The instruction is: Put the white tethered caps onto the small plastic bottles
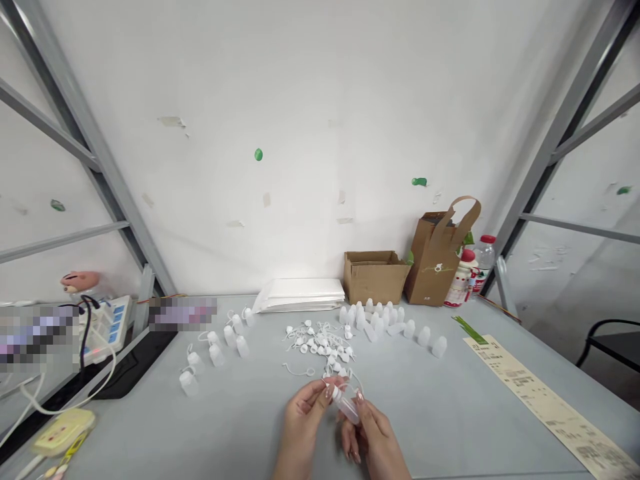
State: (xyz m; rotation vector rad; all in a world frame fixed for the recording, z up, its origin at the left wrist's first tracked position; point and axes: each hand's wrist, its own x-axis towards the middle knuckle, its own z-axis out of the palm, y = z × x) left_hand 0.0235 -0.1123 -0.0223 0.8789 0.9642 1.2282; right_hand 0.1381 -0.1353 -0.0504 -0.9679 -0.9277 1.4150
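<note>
“Two hands meet over one piece at the lower centre of the frame. How does each of them hold it?”

“The left hand (306,408) is pinched on the white cap (337,394) at the neck. The right hand (376,432) is clamped on the body of the frosted bottle (347,408), which tilts, base toward the lower right.”

“Is that cap seated?”

“I can't tell; the fingers hide the joint. To do it well, I'd keep cap and neck in one line, hold the body steady and work the cap from the left.”

“And the white cord (361,382)?”

“It arcs close to the right thumb. I'd keep it clear of the joint, and go easy on the squeeze, since plastic like that probably gives.”

“Where's the rest?”

“A heap of corded caps (314,349) lies mid-frame on the worktop (225,427). Loose bottles (379,325), mostly upright, cluster right of centre; bottles with cord loops (216,355) stand in the left half.”
</note>
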